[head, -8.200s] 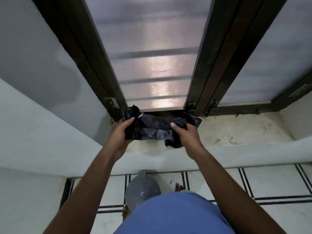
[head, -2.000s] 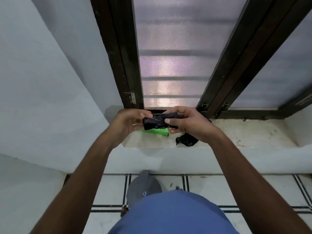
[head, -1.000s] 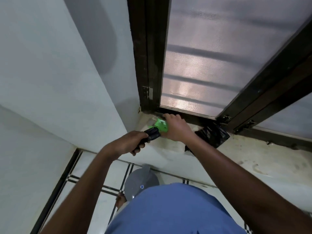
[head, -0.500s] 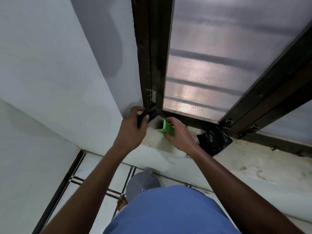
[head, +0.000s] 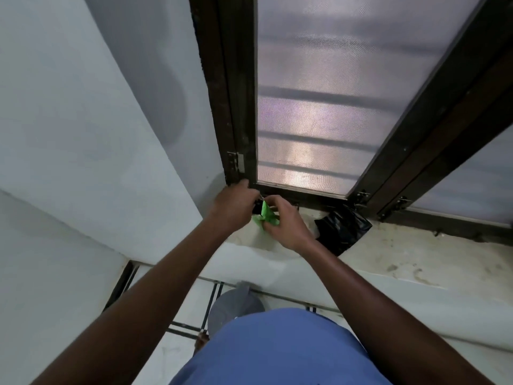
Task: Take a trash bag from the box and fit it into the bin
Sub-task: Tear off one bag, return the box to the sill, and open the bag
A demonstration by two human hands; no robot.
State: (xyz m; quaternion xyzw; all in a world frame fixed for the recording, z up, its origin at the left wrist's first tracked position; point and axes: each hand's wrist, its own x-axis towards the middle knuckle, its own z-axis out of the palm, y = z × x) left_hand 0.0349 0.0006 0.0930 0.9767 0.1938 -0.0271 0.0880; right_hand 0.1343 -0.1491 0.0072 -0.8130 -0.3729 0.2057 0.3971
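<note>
Both hands meet at window frame's (head: 227, 107) lower left corner; right hand (head: 283, 220) closed on green box (head: 266, 216); left hand (head: 236, 202) pinches dark roll at box mouth, grip partly hidden; loose black bag (head: 342, 232) on sill (head: 416, 262) just right of right hand, nearer that one; grey bin (head: 234, 308) on floor below sill.

Frosted window (head: 327, 107) in dark frame (head: 230, 107) above stained sill (head: 416, 259).

You stand in a home interior. Evidence: frosted window (head: 319, 112) in dark wooden frame (head: 233, 107), stone sill (head: 416, 259), tiled floor (head: 188, 315).
</note>
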